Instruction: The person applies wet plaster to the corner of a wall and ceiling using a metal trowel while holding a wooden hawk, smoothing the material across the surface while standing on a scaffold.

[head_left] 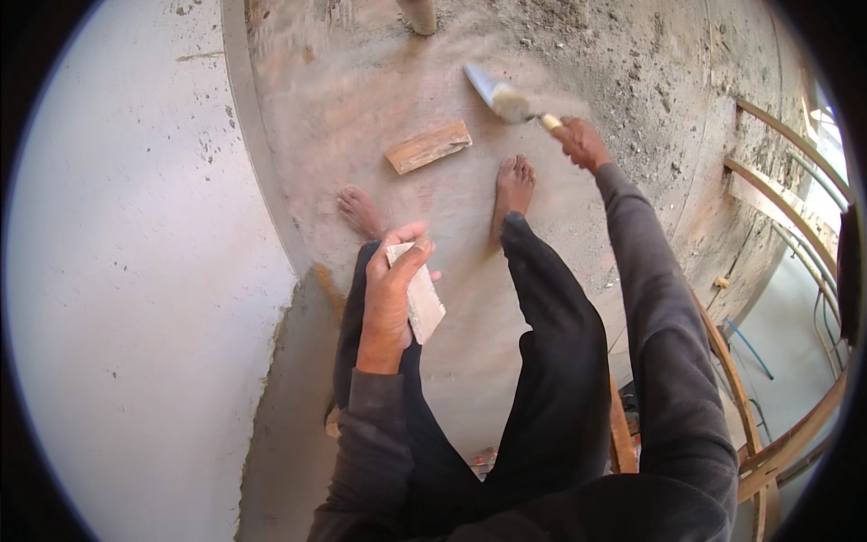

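My left hand (394, 289) is closed round a thin, pale tile-like slab (424, 305) with rough edges, held above my left leg. Stretched out to the far right, my right hand (582, 143) grips the light handle of a trowel (492, 90). A lump of greyish mortar or similar wet stuff sits on the blade near the handle; its exact kind is hard to make out. The trowel is a little blurred. Between the trowel and my feet lies a short wooden block (429, 147) on the dusty floor, touched by neither hand.
A white, spattered wall or panel (135, 271) runs along my left. Crumbs of dry debris (632, 63) cover the floor at the far right. Curved-looking wooden poles (786, 194) stand at the right edge. A round post end (418, 16) shows at the top. My bare feet (515, 185) are on the floor.
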Tool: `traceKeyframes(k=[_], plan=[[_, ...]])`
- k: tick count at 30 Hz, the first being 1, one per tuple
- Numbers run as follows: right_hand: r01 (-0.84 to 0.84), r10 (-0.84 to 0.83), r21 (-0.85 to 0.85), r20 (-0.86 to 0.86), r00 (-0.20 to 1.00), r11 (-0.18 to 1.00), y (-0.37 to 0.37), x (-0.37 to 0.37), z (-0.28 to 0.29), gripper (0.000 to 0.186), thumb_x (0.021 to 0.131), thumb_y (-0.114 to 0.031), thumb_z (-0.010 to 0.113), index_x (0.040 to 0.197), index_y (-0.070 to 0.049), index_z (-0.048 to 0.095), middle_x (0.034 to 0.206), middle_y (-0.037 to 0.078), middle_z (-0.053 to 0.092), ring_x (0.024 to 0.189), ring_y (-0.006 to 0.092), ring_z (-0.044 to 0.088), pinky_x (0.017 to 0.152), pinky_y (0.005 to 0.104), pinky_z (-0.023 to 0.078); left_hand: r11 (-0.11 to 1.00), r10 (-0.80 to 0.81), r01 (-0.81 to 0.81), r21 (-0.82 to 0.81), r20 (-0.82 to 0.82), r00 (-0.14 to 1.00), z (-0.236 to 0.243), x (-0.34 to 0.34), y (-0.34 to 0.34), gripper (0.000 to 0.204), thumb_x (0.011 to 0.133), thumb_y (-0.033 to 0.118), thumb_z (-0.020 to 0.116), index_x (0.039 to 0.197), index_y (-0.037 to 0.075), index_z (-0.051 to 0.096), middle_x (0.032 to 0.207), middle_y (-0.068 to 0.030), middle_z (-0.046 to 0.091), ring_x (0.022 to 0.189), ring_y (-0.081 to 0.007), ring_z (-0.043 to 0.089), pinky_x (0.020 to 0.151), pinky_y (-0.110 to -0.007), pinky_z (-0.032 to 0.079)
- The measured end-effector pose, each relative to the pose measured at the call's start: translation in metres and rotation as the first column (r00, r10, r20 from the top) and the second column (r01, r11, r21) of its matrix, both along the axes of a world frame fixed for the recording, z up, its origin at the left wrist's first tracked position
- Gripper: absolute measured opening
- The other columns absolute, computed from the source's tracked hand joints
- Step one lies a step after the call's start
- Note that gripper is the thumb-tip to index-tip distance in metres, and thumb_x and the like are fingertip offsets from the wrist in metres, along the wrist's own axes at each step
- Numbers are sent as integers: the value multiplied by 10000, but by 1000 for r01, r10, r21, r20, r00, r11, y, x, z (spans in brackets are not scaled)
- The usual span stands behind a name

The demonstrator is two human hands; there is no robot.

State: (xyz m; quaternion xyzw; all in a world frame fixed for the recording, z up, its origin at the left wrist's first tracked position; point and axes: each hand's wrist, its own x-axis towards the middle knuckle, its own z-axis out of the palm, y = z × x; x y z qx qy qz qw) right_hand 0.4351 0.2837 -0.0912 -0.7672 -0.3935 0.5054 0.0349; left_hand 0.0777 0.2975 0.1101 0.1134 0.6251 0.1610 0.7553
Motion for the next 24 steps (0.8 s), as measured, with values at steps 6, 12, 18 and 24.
traceKeyframes(k=[6,12,18,24], plan=[[505,-494,97,-117,861,858,-9,-7,26,323,900,-328,502,870,-15,576,614,53,540,462,116,521,373,294,406,999,-34,36,-13,129,991,4,29,1,406,895,212,618,1222,-8,519,1188,-106,519,1105,-202,539,800,-339,544],[573,-597,293,-8,802,766,-89,-69,74,255,840,-259,551,853,-6,574,642,111,576,492,177,563,456,335,437,977,186,-127,-173,386,904,3,61,-12,499,905,268,588,1292,-20,458,1282,-184,492,1218,-324,498,949,-451,490],[858,-862,83,17,507,506,-218,-146,139,157,757,-128,592,847,-5,552,618,99,564,495,198,561,468,343,432,985,-5,65,-158,354,935,5,48,-3,630,903,327,580,1373,-37,372,1304,-240,483,1246,-367,469,1000,-485,449],[996,-989,-61,124,79,72,-319,-233,175,68,765,-69,557,818,-37,530,605,39,524,427,148,500,369,292,384,951,-195,257,-173,311,930,3,41,-5,613,917,326,574,1371,-34,374,1305,-223,480,1238,-353,480,996,-477,458]])
